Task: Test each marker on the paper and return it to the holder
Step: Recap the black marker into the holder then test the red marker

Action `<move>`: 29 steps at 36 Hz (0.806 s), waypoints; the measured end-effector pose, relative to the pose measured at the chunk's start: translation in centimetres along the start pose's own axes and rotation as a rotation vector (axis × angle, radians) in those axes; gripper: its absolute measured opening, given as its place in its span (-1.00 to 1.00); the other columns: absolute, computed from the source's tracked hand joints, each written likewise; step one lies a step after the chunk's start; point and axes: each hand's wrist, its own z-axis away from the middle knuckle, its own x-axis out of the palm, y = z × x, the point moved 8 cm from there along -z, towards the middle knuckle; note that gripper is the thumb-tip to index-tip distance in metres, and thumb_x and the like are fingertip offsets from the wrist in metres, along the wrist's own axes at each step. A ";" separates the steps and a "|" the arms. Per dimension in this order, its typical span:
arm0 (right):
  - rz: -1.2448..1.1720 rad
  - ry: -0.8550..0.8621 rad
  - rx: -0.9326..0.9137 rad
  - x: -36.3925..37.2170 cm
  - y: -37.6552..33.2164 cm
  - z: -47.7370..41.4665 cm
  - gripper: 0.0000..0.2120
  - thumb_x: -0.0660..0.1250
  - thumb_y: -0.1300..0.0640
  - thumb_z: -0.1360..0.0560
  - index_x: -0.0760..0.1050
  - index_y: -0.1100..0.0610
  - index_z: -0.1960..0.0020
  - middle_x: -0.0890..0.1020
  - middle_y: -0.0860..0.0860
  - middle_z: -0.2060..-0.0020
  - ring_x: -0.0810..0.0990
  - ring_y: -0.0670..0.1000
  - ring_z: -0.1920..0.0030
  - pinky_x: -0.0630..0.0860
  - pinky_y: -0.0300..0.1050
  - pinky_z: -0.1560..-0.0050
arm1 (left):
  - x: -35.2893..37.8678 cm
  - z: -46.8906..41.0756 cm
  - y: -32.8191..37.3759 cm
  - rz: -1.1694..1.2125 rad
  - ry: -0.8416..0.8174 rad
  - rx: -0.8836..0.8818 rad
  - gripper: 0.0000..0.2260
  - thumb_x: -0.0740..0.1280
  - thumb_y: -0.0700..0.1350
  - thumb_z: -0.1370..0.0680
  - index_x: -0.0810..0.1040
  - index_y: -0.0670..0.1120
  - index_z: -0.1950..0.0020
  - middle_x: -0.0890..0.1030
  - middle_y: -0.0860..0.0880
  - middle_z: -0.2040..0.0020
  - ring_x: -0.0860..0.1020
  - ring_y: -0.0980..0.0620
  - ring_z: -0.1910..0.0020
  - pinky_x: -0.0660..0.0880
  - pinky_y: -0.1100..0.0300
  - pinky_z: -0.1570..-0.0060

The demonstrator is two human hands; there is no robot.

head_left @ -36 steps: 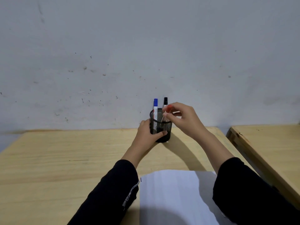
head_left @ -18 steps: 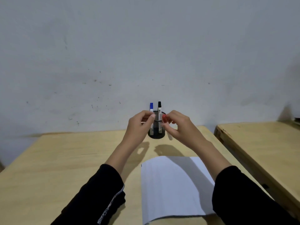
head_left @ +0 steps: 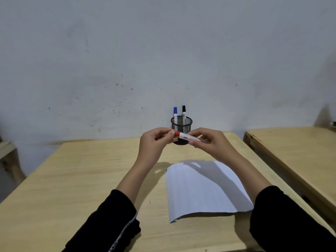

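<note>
A red-capped marker [head_left: 185,136] lies roughly level in the air in front of the black mesh holder [head_left: 181,124]. My right hand [head_left: 209,140] grips its white barrel. My left hand [head_left: 154,140] pinches the red cap end. The cap is still on the barrel. In the holder stand a blue-capped marker [head_left: 175,113] and a black-capped marker [head_left: 183,112], both upright. A white sheet of paper [head_left: 203,188] lies on the wooden table [head_left: 81,179], nearer to me than the holder and below my right forearm.
The holder stands at the table's far edge against a grey wall. A second wooden table [head_left: 294,148] sits to the right across a narrow gap. Part of another wooden piece [head_left: 7,151] shows at the far left.
My right hand has lifted the red marker out of the holder and brought it toward me. My left hand left the holder and took the cap end. The view has pulled back.
</note>
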 end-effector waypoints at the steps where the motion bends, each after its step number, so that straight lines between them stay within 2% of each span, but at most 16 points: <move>1: -0.054 0.006 0.021 -0.3 0.3 0.2 -0.85 0.45 0.18 -0.41 0.64 -0.03 0.08 0.69 -0.20 0.26 0.57 -0.10 0.26 0.45 -0.32 0.21 | -0.2 0.2 -0.2 0.032 0.010 -0.009 -0.92 0.36 -0.26 -0.50 0.66 -0.18 0.11 0.68 0.04 0.35 0.64 0.12 0.28 0.59 0.25 0.06; 6: -0.318 0.068 0.107 -1.2 1.5 0.9 -0.87 0.48 0.32 -0.33 0.66 0.14 0.16 0.70 -0.01 0.37 0.64 -0.06 0.30 0.51 -0.28 0.30 | -0.7 1.1 -1.7 0.174 0.040 -0.067 -0.91 0.34 -0.27 -0.50 0.65 -0.23 0.08 0.68 0.00 0.35 0.62 0.12 0.31 0.55 0.35 0.17; 10: -0.622 0.207 0.176 -1.2 2.5 1.5 -0.90 0.42 0.36 -0.36 0.61 0.19 0.22 0.68 0.01 0.40 0.65 -0.05 0.34 0.52 -0.35 0.30 | -0.2 1.4 -2.6 0.302 0.065 -0.128 -0.89 0.33 -0.27 -0.51 0.65 -0.16 0.14 0.67 -0.01 0.35 0.61 0.14 0.34 0.55 0.37 0.17; 13: -0.963 0.332 0.246 0.0 3.6 1.9 -0.92 0.36 0.35 -0.40 0.57 0.21 0.19 0.64 -0.02 0.43 0.61 -0.13 0.41 0.52 -0.42 0.36 | 0.6 1.5 -3.0 0.354 0.060 -0.158 -0.88 0.33 -0.28 -0.50 0.65 -0.16 0.15 0.68 -0.03 0.34 0.62 0.13 0.32 0.56 0.37 0.17; 15: -1.074 0.377 0.272 1.0 4.0 2.0 -0.94 0.35 0.33 -0.42 0.55 0.20 0.17 0.61 -0.05 0.45 0.58 -0.16 0.43 0.50 -0.44 0.38 | 1.2 1.6 -3.1 0.337 0.026 -0.165 -0.91 0.34 -0.29 -0.50 0.64 -0.19 0.11 0.68 -0.03 0.34 0.63 0.13 0.31 0.56 0.37 0.16; 20: -0.961 0.313 0.272 3.3 3.5 1.2 -0.91 0.34 0.32 -0.46 0.53 0.18 0.20 0.59 -0.05 0.43 0.56 -0.16 0.40 0.51 -0.42 0.32 | 2.4 1.3 -2.6 0.208 -0.078 -0.135 -0.91 0.32 -0.27 -0.52 0.62 -0.20 0.12 0.67 0.01 0.35 0.63 0.13 0.30 0.57 0.34 0.13; 25: -0.889 0.280 0.219 3.4 3.1 0.3 -0.90 0.31 0.34 -0.48 0.54 0.20 0.18 0.64 -0.06 0.42 0.56 -0.16 0.37 0.50 -0.41 0.28 | 1.3 0.6 -3.0 0.122 -0.060 -0.145 -0.88 0.31 -0.25 -0.53 0.63 -0.18 0.16 0.65 0.04 0.38 0.59 0.17 0.35 0.55 0.37 0.19; 29: -0.801 0.246 0.142 3.5 2.1 -0.3 -0.90 0.32 0.40 -0.44 0.53 0.23 0.13 0.65 -0.06 0.39 0.58 -0.14 0.32 0.49 -0.35 0.21 | 0.0 0.1 -3.8 0.182 -0.007 -0.205 -0.84 0.30 -0.23 -0.54 0.64 -0.16 0.19 0.64 0.03 0.39 0.58 0.16 0.38 0.55 0.38 0.22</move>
